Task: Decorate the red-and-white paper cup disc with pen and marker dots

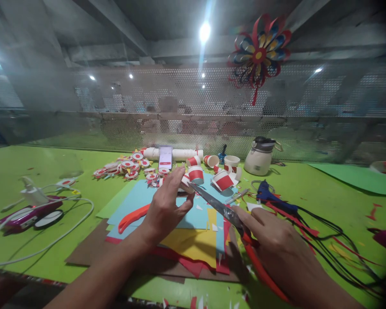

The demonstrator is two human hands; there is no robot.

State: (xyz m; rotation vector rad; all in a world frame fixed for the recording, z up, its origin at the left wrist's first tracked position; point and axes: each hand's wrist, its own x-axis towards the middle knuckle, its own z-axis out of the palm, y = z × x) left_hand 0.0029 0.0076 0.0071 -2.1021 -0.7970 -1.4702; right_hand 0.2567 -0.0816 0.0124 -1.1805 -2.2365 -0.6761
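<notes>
My left hand (164,208) pinches a small white piece of paper cup (185,183) over the stacked sheets; my fingers partly cover it. In my right hand (273,238) are scissors with orange-red handles (259,262). Their long blades (217,207) point up and left, the tips touching or very near the cup piece. Beneath my left wrist lies an orange handle (133,216), the rest of that tool hidden. Just beyond my hands stand red-and-white paper cups (196,175), one of them cut open (223,181).
Coloured paper (193,251) and scraps lie on the green table. Small red-and-white paper pieces (128,165) are heaped behind left, beside a phone (165,158). A jug (260,156) stands back right, a blue glue gun (270,195) with cords right, a power bank (28,214) left.
</notes>
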